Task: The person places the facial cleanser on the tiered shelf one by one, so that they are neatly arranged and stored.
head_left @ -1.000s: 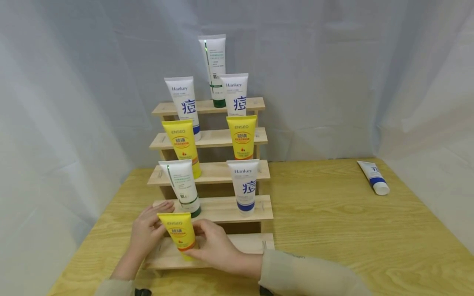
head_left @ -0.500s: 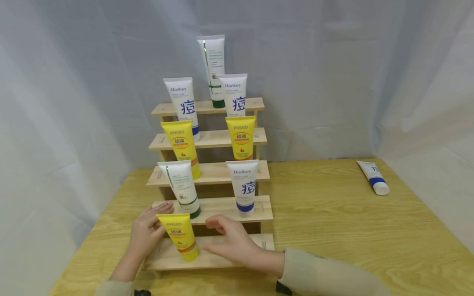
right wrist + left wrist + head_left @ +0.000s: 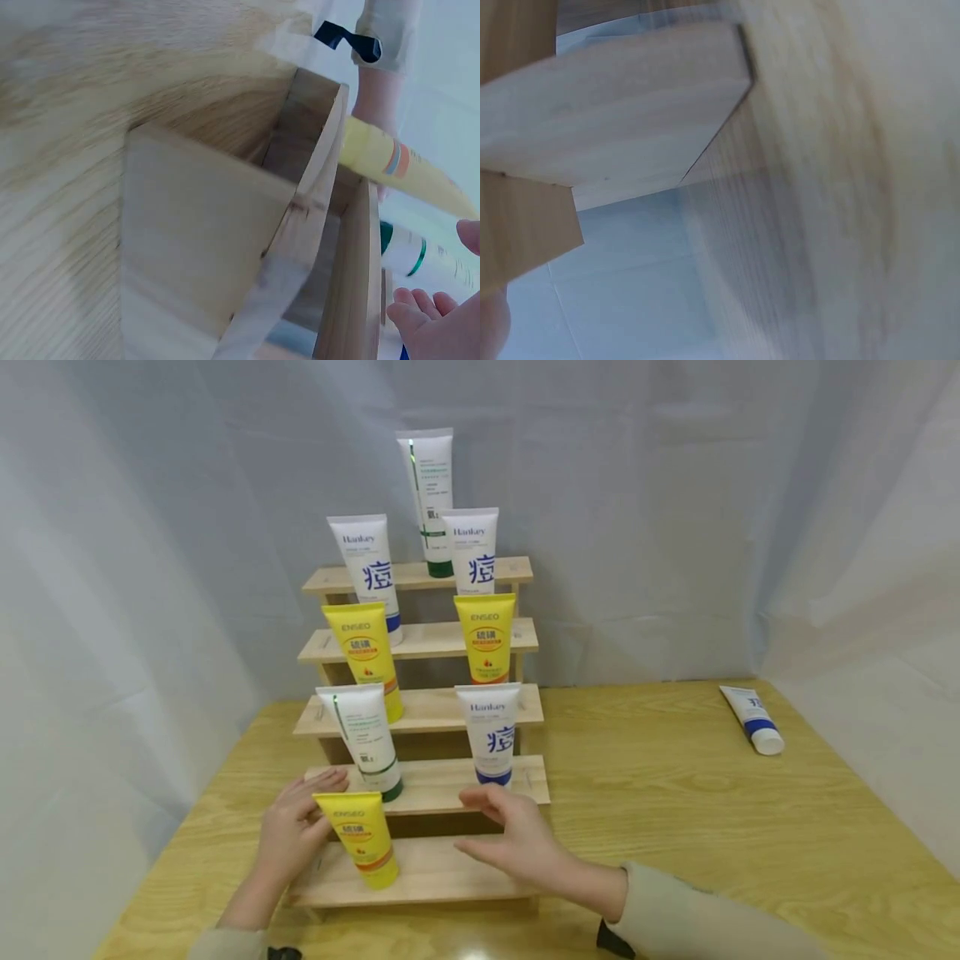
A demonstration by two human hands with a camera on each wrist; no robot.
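On the lowest shelf of a stepped wooden stand point(image 3: 450, 868), a yellow squeeze tube point(image 3: 362, 847) stands upright on its cap, toward the left end. My left hand point(image 3: 294, 827) is at the stand's left side, its fingers laid along the left end of the second shelf, partly hidden behind the yellow tube. A bit of that hand point(image 3: 491, 322) shows past the wood in the left wrist view. My right hand point(image 3: 517, 843) hovers over the right part of the lowest shelf, thumb and fingers apart, holding nothing. The second shelf bears a white-and-green tube point(image 3: 367, 739) and a white-and-blue tube point(image 3: 491, 727).
Higher shelves carry two yellow tubes, one being the right-hand yellow tube point(image 3: 485, 639), two white-and-blue tubes, and a white-and-green tube point(image 3: 430, 497) on top. Another white-and-blue tube point(image 3: 752, 718) lies on the wooden table point(image 3: 660, 793) at the far right. Pale sheeting point(image 3: 637, 527) hangs behind.
My right hand has let go of the yellow tube on the lowest shelf and moved off to the right. That tube stays standing. My left hand has kept its place.
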